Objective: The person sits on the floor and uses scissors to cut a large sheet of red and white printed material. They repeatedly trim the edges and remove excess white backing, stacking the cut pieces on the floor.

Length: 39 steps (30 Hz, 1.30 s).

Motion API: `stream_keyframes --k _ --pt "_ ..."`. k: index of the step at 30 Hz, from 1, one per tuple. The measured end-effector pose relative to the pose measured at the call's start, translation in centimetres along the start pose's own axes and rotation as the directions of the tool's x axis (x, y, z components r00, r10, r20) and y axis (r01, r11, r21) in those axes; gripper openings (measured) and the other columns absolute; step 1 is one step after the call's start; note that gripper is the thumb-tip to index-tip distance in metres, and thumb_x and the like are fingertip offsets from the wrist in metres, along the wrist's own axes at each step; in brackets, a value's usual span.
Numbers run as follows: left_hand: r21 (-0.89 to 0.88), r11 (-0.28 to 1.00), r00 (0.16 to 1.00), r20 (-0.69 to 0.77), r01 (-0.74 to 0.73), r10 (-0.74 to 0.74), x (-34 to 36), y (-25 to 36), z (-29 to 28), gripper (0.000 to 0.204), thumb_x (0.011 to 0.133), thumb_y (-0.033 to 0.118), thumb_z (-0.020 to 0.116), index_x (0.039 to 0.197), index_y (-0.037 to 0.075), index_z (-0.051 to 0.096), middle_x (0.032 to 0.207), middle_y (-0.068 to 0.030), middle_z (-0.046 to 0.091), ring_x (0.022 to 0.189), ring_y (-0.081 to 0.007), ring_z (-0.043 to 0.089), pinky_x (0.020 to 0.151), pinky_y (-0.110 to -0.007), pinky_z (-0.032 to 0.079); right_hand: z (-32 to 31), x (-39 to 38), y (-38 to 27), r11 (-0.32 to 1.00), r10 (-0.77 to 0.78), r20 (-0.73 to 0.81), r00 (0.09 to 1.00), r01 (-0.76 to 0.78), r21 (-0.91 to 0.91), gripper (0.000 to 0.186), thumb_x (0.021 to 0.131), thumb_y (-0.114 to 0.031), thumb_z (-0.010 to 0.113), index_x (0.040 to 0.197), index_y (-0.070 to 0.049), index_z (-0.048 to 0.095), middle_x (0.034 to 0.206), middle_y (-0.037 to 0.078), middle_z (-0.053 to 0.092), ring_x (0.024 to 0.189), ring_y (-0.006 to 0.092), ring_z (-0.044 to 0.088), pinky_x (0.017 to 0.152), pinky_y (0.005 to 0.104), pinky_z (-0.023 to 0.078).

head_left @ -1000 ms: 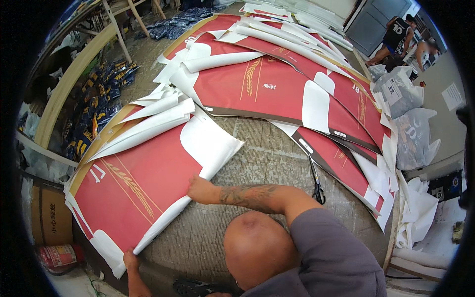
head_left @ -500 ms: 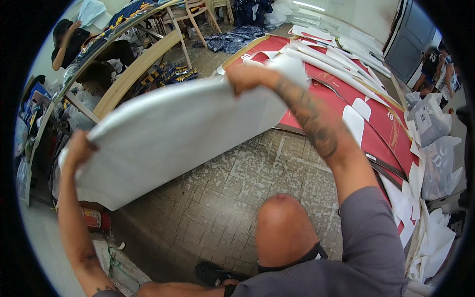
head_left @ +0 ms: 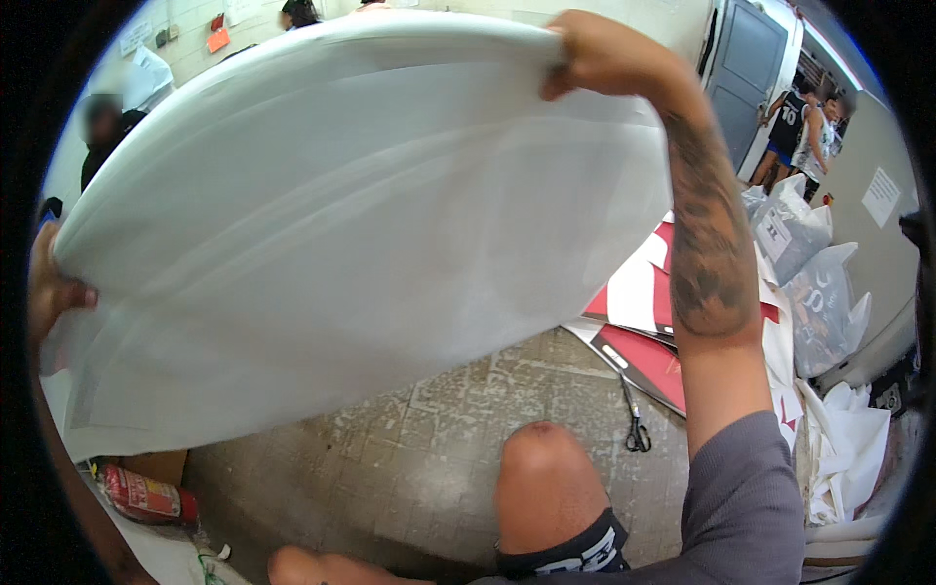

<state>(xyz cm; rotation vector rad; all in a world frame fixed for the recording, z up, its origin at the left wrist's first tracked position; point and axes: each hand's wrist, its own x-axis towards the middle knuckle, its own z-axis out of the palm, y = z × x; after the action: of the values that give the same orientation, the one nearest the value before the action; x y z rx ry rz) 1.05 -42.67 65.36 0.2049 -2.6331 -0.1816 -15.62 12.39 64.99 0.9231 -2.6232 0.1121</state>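
A wide white sheet (head_left: 370, 224), of paper or thin cloth, hangs in front of me and fills much of the view. Its upper edge looks folded over or rolled, and it bows upward between my hands. My left hand (head_left: 57, 288) is closed on that edge at the far left. At the upper right, my right hand (head_left: 609, 58) grips the same edge, fingers partly behind it. Beyond the sheet's lower right corner lie red and white printed panels (head_left: 648, 366), mostly hidden. Black-handled scissors (head_left: 637, 436) rest at the panels' near edge.
A red fire extinguisher (head_left: 146, 495) lies at lower left, below the sheet. Along the right stand clear plastic bags (head_left: 827, 312) and crumpled white scraps (head_left: 846, 448). Two people (head_left: 814, 146) are near a grey door (head_left: 749, 83). Another person (head_left: 100, 132) is at far left. My bent knee (head_left: 549, 478) is below.
Both hands have raised the white sheet. My left hand has moved outward to the left and my right hand up and right. The sheet now covers the table and most of the red panels.
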Motion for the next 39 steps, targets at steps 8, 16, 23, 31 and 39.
stream_keyframes --k 8,16,23,31,39 --pt "0.314 0.949 0.942 0.306 0.039 -0.14 4.9 6.0 6.5 0.075 0.051 0.019 0.087 0.115 -0.004 0.056 0.109 -0.0205 0.063 0.104 -0.0314 0.059 0.091 -0.035 0.045 4.6 7.4 1.7 0.996 -0.009 0.094 0.996 0.017 -0.083 0.036 0.067 -0.008 0.079 0.101 0.0 0.068 0.093 0.015 0.07 0.087 0.0299 0.067 0.076 0.0379 0.051" --pt "0.078 0.992 0.86 0.508 -0.103 0.049 2.8 5.2 14.6 0.047 0.061 0.015 0.083 0.102 -0.002 0.067 0.093 -0.0203 0.069 0.09 -0.0305 0.066 0.081 -0.037 0.049 11.5 6.6 3.3 0.988 0.054 0.326 0.944 -0.004 -0.152 0.039 0.067 -0.011 0.08 0.103 0.0 0.068 0.092 0.017 0.07 0.088 0.0306 0.067 0.078 0.0383 0.051" --pt "0.05 0.99 0.91 0.403 -0.132 0.1 4.5 5.1 18.2 0.045 0.061 0.014 0.083 0.099 -0.004 0.066 0.095 -0.0197 0.068 0.091 -0.0324 0.065 0.084 -0.038 0.048 15.3 6.6 6.1 0.999 0.042 0.25 0.967 -0.039 -0.018 0.038 0.066 -0.009 0.079 0.102 -0.001 0.068 0.092 0.019 0.069 0.088 0.0313 0.066 0.079 0.0386 0.05" --pt "0.422 0.903 0.972 -0.169 -0.077 0.162 11.0 6.5 13.8 0.03 0.077 0.025 0.069 0.103 0.01 0.067 0.1 -0.0167 0.067 0.097 -0.0339 0.064 0.082 -0.045 0.051 10.5 13.5 7.9 0.962 0.064 -0.349 0.935 -0.151 -0.228 0.025 0.076 -0.016 0.07 0.096 -0.002 0.067 0.089 0.019 0.068 0.087 0.0362 0.065 0.078 0.0433 0.051" --pt "0.374 0.926 0.623 -0.711 -0.057 0.325 7.1 6.2 7.7 0.009 0.078 0.017 0.065 0.08 0.008 0.062 0.079 -0.0179 0.064 0.079 -0.0398 0.062 0.067 -0.049 0.048 3.6 8.9 3.9 0.959 0.049 -0.683 0.729 -0.225 -0.171 0.018 0.078 -0.017 0.065 0.09 -0.003 0.068 0.084 0.02 0.068 0.08 0.0348 0.067 0.071 0.0434 0.052"
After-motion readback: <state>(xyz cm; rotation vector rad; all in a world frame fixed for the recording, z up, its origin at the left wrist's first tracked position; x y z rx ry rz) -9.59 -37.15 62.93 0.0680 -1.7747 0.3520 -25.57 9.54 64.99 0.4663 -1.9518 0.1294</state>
